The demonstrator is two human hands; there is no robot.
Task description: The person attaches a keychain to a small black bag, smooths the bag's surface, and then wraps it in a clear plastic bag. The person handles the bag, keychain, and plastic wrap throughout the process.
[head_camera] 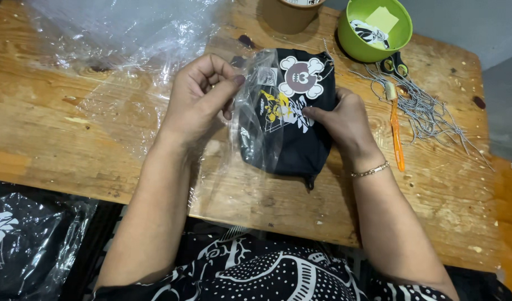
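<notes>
A black pouch (pixel 292 142) with a white, yellow and maroon print lies on the wooden table (pixel 72 145), partly inside a clear plastic bag (pixel 246 114). My left hand (pixel 197 97) pinches the edge of that clear bag at the pouch's left side. My right hand (pixel 345 125) grips the pouch's right side, thumb pressed on the printed front. A thin bracelet sits on my right wrist.
More clear plastic bags (pixel 116 33) lie at the table's far left. A green bowl (pixel 356 47) holding small printed pieces and a brown cup (pixel 286 14) stand at the back. Ball chains (pixel 429 111), an orange-handled tool (pixel 397 136) and scissors (pixel 394 66) lie right. Bagged black pouches (pixel 22 239) sit lower left.
</notes>
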